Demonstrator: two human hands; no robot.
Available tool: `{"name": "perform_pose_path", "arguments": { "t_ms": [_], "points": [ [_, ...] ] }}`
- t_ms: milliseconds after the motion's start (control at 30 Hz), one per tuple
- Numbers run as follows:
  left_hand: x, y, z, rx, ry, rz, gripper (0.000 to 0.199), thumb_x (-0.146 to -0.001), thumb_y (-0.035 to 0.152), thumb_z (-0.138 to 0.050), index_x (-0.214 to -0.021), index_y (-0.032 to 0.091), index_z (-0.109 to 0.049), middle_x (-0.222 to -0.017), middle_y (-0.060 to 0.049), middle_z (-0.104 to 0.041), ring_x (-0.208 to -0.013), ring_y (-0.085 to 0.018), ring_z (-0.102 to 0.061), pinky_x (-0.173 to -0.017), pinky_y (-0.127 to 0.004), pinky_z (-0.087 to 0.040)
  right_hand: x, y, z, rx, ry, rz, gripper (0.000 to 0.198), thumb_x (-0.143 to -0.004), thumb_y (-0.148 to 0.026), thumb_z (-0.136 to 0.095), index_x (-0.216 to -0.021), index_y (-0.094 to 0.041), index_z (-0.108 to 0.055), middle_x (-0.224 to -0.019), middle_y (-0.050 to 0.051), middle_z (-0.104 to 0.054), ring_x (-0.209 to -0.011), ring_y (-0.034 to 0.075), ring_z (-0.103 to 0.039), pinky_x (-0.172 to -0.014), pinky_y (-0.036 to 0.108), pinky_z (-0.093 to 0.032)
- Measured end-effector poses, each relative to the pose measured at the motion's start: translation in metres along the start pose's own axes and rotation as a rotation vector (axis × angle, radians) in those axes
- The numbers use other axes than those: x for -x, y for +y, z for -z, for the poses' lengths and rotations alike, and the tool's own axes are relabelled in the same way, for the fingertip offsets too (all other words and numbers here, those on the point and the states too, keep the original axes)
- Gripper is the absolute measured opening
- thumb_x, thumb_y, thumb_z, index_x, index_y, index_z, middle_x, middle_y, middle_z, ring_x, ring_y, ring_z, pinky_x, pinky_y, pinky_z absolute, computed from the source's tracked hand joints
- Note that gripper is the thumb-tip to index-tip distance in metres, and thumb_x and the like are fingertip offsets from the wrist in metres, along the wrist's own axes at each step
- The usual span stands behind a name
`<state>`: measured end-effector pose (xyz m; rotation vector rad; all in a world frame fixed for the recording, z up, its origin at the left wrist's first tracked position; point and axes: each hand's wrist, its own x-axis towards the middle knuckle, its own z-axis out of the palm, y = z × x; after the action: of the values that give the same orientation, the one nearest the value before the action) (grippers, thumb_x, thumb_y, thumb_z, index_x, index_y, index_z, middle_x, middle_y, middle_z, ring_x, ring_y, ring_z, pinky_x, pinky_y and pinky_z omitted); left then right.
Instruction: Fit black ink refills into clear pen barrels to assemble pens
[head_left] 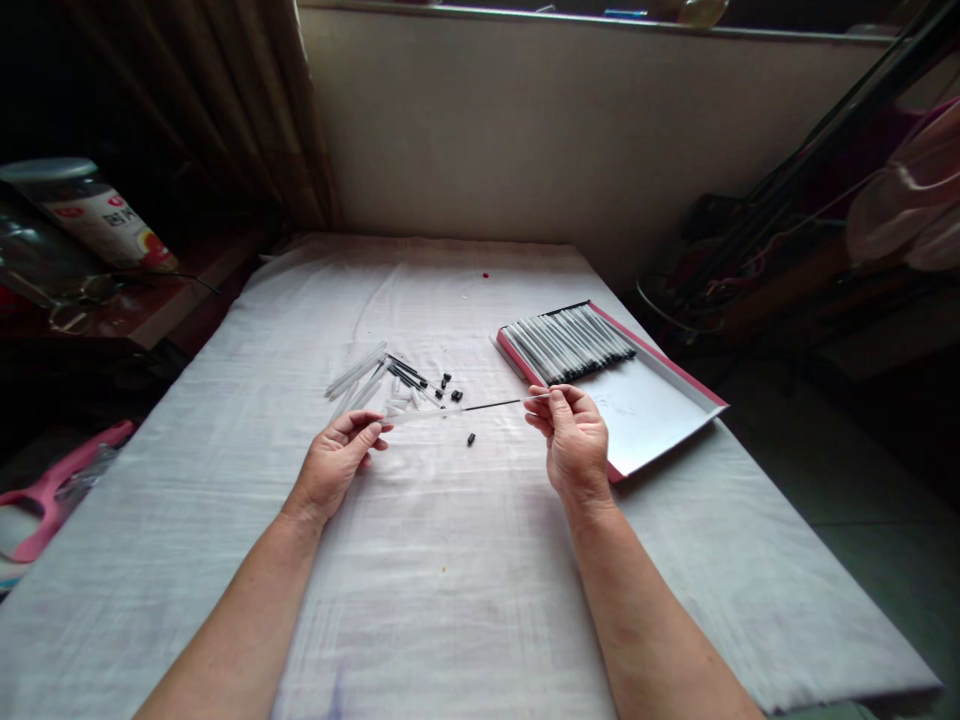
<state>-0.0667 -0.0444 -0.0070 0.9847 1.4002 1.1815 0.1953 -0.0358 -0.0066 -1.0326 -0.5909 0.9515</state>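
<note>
The left hand (pixel 346 446) pinched a tube (pixel 412 414), the right hand (pixel 576 432) a refill (pixel 492 405), between the side edges of the counter (pixel 442 630). A crooked push could bend the refill.

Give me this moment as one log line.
left hand: holding clear tube; right hand: holding dark refill; alignment: in line, insertion unclear; pens: in tray; black caps: on cloth
</note>
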Motion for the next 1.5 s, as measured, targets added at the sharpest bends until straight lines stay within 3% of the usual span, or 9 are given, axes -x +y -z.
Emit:
{"name": "perform_pose_path", "arguments": {
  "t_ms": [500,833,1033,1267,1367,1433,1500],
  "points": [
    [0.0,-0.001,0.002,0.008,0.003,-0.004,0.049,-0.056,0.049,-0.082,-0.088,0.016,-0.066,-0.086,-0.008,-0.073,-0.064,-0.014,-0.063,-0.044,-0.018,-0.039,-0.004,-0.007,0.002,-0.023,0.056,0.027,0.033,-0.069,-0.039,-0.076,-0.085,-0.02,-0.056,-0.078,0.0,-0.074,-0.06,0.011,-0.068,-0.053,0.02,-0.054],
    [0.002,0.001,-0.001,0.001,-0.015,0.003,0.049,-0.056,0.05,-0.082,-0.087,0.016,-0.066,-0.085,-0.008,-0.073,-0.063,-0.013,-0.061,-0.045,-0.018,-0.039,0.004,0.0,-0.003,0.019,-0.008,-0.026,0.032,-0.07,-0.041,-0.074,-0.086,-0.02,-0.056,-0.08,0.001,-0.074,-0.063,0.013,-0.068,-0.054,0.023,-0.054],
    [0.005,0.002,-0.004,-0.046,-0.063,-0.029,0.046,-0.057,0.051,-0.081,-0.084,0.016,-0.067,-0.084,-0.01,-0.073,-0.063,-0.016,-0.063,-0.044,-0.02,-0.039,0.018,0.007,-0.011,0.143,-0.137,-0.029,0.028,-0.071,-0.043,-0.072,-0.081,-0.019,-0.064,-0.083,0.004,-0.073,-0.066,0.014,-0.068,-0.055,0.024,-0.054],
    [0.009,0.0,-0.009,-0.067,-0.169,-0.003,0.042,-0.057,0.046,-0.082,-0.085,0.018,-0.069,-0.08,-0.008,-0.072,-0.063,-0.017,-0.063,-0.044,-0.021,-0.04,0.033,0.02,-0.018,0.354,-0.348,-0.019,0.023,-0.07,-0.039,-0.073,-0.079,-0.018,-0.075,-0.073,0.004,-0.071,-0.064,0.015,-0.064,-0.052,0.024,-0.049],
    [0.01,0.0,-0.01,-0.072,-0.165,0.0,0.041,-0.057,0.047,-0.081,-0.084,0.018,-0.07,-0.079,-0.008,-0.072,-0.062,-0.017,-0.062,-0.043,-0.021,-0.039,0.029,0.022,-0.013,0.369,-0.41,-0.048,0.029,-0.077,-0.042,-0.066,-0.092,-0.019,-0.075,-0.082,0.006,-0.073,-0.064,0.015,-0.066,-0.051,0.024,-0.05],
    [0.009,0.001,-0.009,-0.059,-0.149,0.0,0.042,-0.056,0.048,-0.081,-0.083,0.017,-0.069,-0.078,-0.008,-0.071,-0.062,-0.017,-0.062,-0.043,-0.021,-0.038,0.025,0.023,-0.008,0.438,-0.422,0.005,0.032,-0.083,-0.04,-0.059,-0.104,-0.02,-0.072,-0.089,0.007,-0.073,-0.068,0.016,-0.067,-0.055,0.026,-0.052],
    [0.008,0.002,-0.008,-0.035,-0.128,-0.005,0.043,-0.056,0.049,-0.081,-0.083,0.017,-0.068,-0.079,-0.008,-0.071,-0.063,-0.017,-0.062,-0.044,-0.021,-0.039,0.022,0.024,-0.003,0.633,-0.477,0.156,0.029,-0.085,-0.032,-0.056,-0.108,-0.021,-0.07,-0.096,0.007,-0.072,-0.075,0.017,-0.067,-0.065,0.029,-0.054]
  ]
}}
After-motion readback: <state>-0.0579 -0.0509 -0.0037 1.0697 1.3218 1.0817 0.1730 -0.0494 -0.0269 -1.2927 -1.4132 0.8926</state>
